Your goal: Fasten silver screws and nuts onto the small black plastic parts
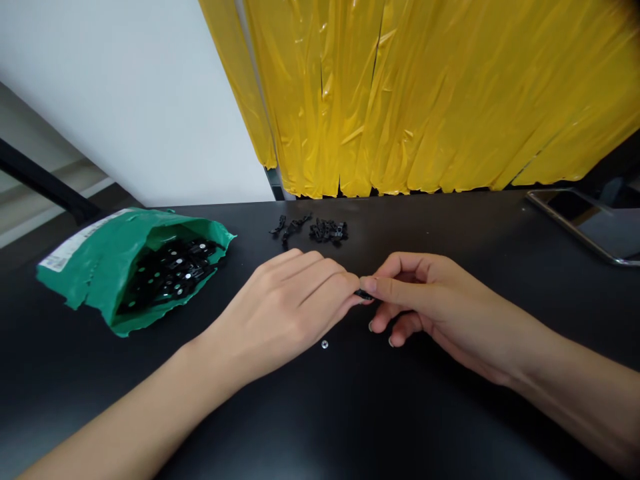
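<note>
Between the fingertips of both hands sits a small black part (364, 294), mostly covered, so its kind cannot be made out. My left hand (300, 300) is closed on it from the left, back of the hand up. From the right, the thumb and forefinger of my right hand (420, 290) pinch it, while the other fingers curl below. A small round silvery piece (325, 345) with a dark centre lies on the table just under my left hand. Beyond the hands, a pile of small black parts (329, 231) and a few longer black pieces (291, 229) rest on the table.
At the left, a torn green plastic bag (100, 267) lies with its mouth toward me, full of black parts with silvery dots. A phone-like device (590, 223) lies at the far right of the black table (320, 427). Yellow plastic sheeting (425, 100) hangs behind the table.
</note>
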